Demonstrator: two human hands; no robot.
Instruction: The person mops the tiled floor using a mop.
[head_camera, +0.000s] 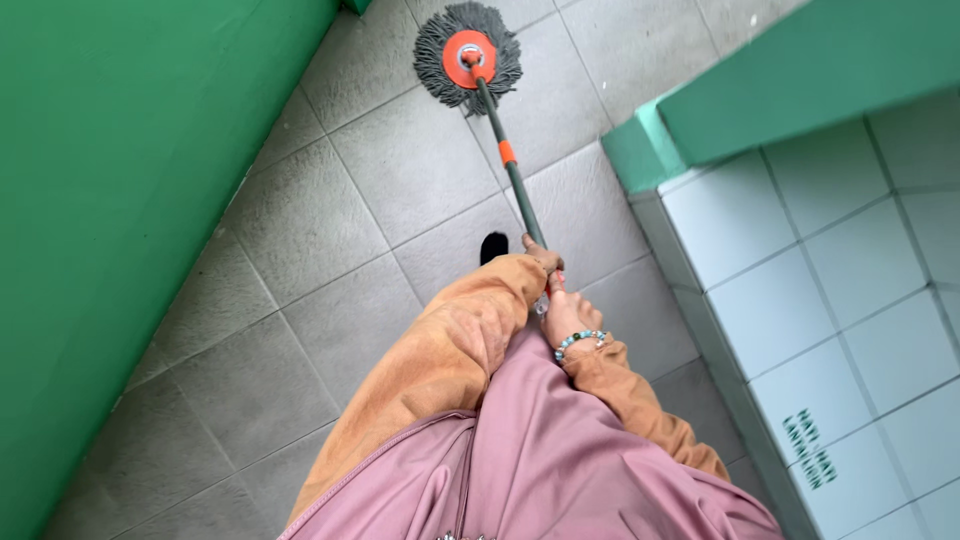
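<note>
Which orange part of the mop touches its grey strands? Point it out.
The round orange disc at the mop head, ringed by grey strands. The other orange part, a narrow band, sits higher up the grey handle, clear of them.

Your mop (468, 55) with grey strands and orange disc, grey floor tiles (300, 230), green wall (110, 200), your orange sleeves (450, 350), white wall tiles (830, 290)

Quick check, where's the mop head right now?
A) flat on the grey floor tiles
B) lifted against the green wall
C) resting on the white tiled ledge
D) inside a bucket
A: the grey-fringed mop head with its orange disc lies on the grey floor tiles, both hands on the handle.
</note>
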